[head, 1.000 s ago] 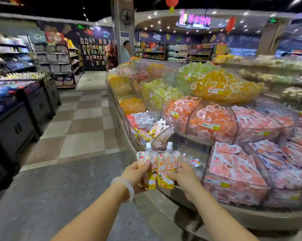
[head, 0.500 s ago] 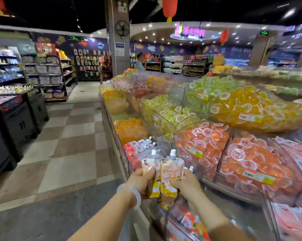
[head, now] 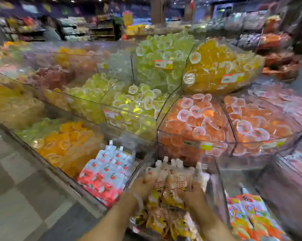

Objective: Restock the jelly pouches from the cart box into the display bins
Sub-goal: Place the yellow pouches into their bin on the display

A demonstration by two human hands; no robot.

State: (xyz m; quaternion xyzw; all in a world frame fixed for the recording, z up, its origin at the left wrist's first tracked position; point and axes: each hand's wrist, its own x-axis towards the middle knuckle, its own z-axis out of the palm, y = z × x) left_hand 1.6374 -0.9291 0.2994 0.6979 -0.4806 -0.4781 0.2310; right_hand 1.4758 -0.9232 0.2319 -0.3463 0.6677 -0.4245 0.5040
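Here | both hands (head: 171, 186) grip jelly pouches (head: 174, 180) over clear bin (head: 214, 173) | label writing blurred, unreadable

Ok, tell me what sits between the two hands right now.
Head view: the orange-yellow jelly pouches, caps up, lie between the left hand and right hand.

Your left hand (head: 145, 184) and right hand (head: 193, 192) grip a bunch of orange spouted jelly pouches (head: 173, 181) between them, over a clear plastic display bin (head: 214, 173) with more such pouches lying in it below your wrists. Left of that bin sits a bin of red-and-white spouted pouches (head: 106, 173). Behind your hands is a bin of orange jelly cups (head: 193, 122), with yellow-green jelly cups (head: 132, 105) to its left.
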